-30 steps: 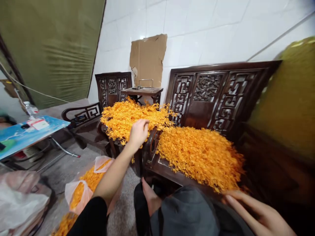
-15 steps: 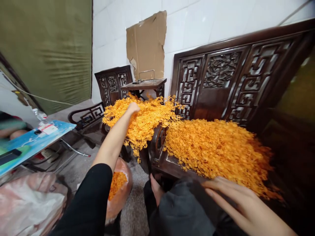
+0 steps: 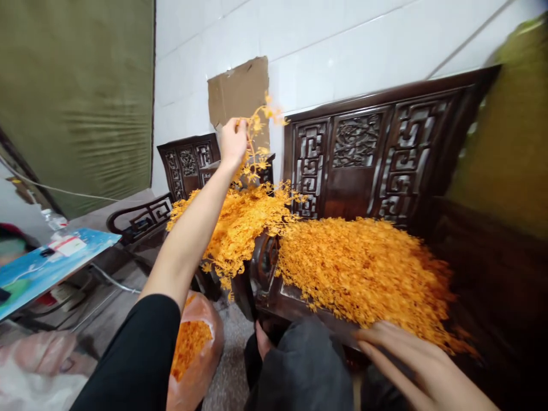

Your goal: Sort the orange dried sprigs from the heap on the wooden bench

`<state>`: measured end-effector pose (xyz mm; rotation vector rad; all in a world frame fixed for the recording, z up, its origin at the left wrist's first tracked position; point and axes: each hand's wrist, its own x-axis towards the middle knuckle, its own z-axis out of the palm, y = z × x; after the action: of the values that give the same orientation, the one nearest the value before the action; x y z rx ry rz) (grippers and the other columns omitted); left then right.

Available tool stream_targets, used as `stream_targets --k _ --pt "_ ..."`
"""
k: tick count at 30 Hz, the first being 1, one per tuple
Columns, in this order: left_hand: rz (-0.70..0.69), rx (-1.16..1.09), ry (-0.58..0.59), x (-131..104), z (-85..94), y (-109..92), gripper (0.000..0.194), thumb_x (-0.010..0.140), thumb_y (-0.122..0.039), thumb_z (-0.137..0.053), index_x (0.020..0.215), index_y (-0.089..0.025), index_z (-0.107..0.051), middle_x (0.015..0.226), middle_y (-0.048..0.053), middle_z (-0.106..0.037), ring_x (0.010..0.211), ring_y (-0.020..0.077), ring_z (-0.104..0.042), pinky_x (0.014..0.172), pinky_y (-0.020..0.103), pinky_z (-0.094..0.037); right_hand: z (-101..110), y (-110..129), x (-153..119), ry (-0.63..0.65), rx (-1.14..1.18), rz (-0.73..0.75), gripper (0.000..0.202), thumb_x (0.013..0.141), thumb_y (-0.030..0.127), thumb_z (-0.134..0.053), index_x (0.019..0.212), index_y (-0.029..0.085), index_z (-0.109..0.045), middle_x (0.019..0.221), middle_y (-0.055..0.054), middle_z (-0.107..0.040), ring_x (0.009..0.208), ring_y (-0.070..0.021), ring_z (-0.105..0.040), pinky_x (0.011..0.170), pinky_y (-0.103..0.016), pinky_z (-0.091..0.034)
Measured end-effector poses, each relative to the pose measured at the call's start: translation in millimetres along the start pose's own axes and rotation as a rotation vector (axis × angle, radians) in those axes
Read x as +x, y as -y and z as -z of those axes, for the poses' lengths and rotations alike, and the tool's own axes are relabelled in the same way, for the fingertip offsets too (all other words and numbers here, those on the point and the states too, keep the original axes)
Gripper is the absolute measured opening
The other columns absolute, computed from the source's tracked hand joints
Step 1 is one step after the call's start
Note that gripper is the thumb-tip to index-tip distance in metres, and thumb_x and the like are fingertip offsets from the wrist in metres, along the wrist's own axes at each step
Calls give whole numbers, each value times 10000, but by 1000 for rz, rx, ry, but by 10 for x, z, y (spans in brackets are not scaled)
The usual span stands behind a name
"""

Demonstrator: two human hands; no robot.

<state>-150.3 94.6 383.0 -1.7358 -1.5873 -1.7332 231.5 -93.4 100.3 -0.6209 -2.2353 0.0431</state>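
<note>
My left hand (image 3: 233,141) is raised, its fingers closed around an orange branching sprig (image 3: 258,155) that looks like plastic. The sprig stands out to the right of the fist, its tip blurred. Below it spreads a loose heap of similar orange sprigs (image 3: 240,222). A larger, denser orange pile (image 3: 359,268) covers the wooden bench seat to the right. Near that pile's front edge, low on the right, is my right hand (image 3: 422,361), fingers stretched out and the thumb apart. Nothing shows in it, though its underside is hidden.
A pink plastic bag (image 3: 213,365) with orange pieces inside stands on the floor below my left arm. The carved wooden bench (image 3: 349,191) backs onto a tiled wall. At left are a blue folding table (image 3: 92,242), another person's blurred arm and a pale sack (image 3: 43,371).
My left hand has come up out of the left heap, lifting an orange sprig with it. My right hand has stayed almost where it was. The view has tilted and shifted slightly.
</note>
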Motion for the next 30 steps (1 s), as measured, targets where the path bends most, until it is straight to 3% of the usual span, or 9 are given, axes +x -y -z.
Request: stream_targets --k 5,7,9,12,15,19,22,25,30 --pt "-373 -56 539 -1278 -329 -1224 276 1001 -349 -501 995 -183 -722 856 38 -722 907 194 -685 863 331 -530 377 257 287 -390 -90 -241 251 953 243 -611 1200 245 -651 1155 -101 -700 1076 -251 -688 943 -383 -574" --pt "-520 -124 743 -1893 -443 -1510 224 978 -307 -547 1022 -206 -742 937 44 -740 930 192 -687 878 331 -521 564 295 353 -522 -138 -292 487 936 288 -635 1406 246 -514 1347 -147 -597 1270 -307 -581 1095 -486 -472" --pt "-583 -262 871 -2391 -575 -1633 210 973 -292 -566 1053 -209 -742 983 56 -744 930 187 -689 869 324 -518 734 243 355 -444 -137 -348 744 896 377 -691 1536 234 -339 1474 -164 -505 1341 -334 -524 1117 -496 -447" --pt "-480 -407 902 -2885 -836 -1567 170 939 -304 -638 1056 -208 -716 925 29 -737 843 159 -683 811 299 -512 916 76 176 -82 -52 -509 696 921 336 -648 1537 216 -348 1330 -130 -636 1111 -275 -668 950 -404 -545" --pt "-387 -409 953 -3175 -1095 -1359 240 903 -355 -699 1090 -205 -680 814 -14 -703 739 134 -648 720 268 -482 970 -65 -146 183 5 -612 385 930 202 -568 1314 196 -601 1068 -79 -722 871 -205 -683 806 -327 -543" --pt "-605 -255 1047 -3432 -1290 -1133 214 967 -389 -591 984 -211 -709 876 35 -688 900 193 -622 806 327 -454 853 -184 -520 125 -123 -646 165 882 123 -521 825 178 -665 999 -91 -705 993 -241 -636 910 -373 -487" --pt "-741 -129 1044 -3566 -1324 -1059 176 967 -246 -530 936 -189 -694 1003 85 -671 1042 248 -578 900 400 -427 725 -246 -664 90 -96 -724 188 866 94 -481 863 180 -648 997 -81 -714 963 -222 -653 893 -345 -486" --pt "-672 -213 1073 -3663 -1332 -1038 156 861 -116 -530 941 -182 -647 1100 83 -673 1073 241 -583 937 399 -432 678 -270 -710 153 -104 -771 260 846 80 -472 1014 169 -649 975 -73 -711 862 -200 -657 808 -308 -484" --pt "-429 -299 1191 -3747 -1373 -1022 190 789 -116 -499 901 -207 -623 826 28 -676 757 190 -607 707 317 -443 782 -237 -706 326 -298 -694 141 879 142 -507 916 190 -635 926 -60 -687 817 -191 -635 737 -286 -425"
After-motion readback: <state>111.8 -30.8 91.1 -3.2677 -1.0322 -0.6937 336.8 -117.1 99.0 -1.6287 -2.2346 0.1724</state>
